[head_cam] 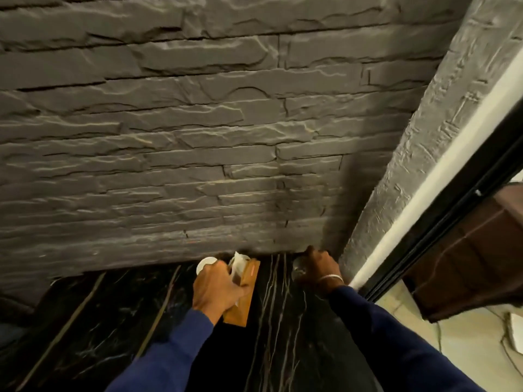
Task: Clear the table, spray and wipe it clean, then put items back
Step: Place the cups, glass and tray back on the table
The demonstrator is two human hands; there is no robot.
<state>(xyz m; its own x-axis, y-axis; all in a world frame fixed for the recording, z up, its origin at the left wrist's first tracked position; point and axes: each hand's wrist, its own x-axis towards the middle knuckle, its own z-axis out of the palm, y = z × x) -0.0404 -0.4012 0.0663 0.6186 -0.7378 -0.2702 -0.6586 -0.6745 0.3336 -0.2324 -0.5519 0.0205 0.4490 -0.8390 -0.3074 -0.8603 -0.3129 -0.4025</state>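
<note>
A black marble table (pixel 285 329) with pale veins runs up to a grey stone wall. On it lies a small wooden tray (pixel 249 281) near the wall. My left hand (pixel 218 290) is over the tray, fingers closed around a clear holder with white paper napkins (pixel 239 264). A white round lid or cup (pixel 205 264) sits just behind that hand. My right hand (pixel 318 268), with a silver bangle on the wrist, is closed on a clear glass object (pixel 299 268) at the table's far right corner. Both sleeves are dark blue.
The rough grey stone wall (pixel 198 137) rises right behind the table. A textured grey pillar with a white and black frame (pixel 396 222) stands at the right. Beyond it are a brown piece of furniture (pixel 475 256) and a light tiled floor with a cable.
</note>
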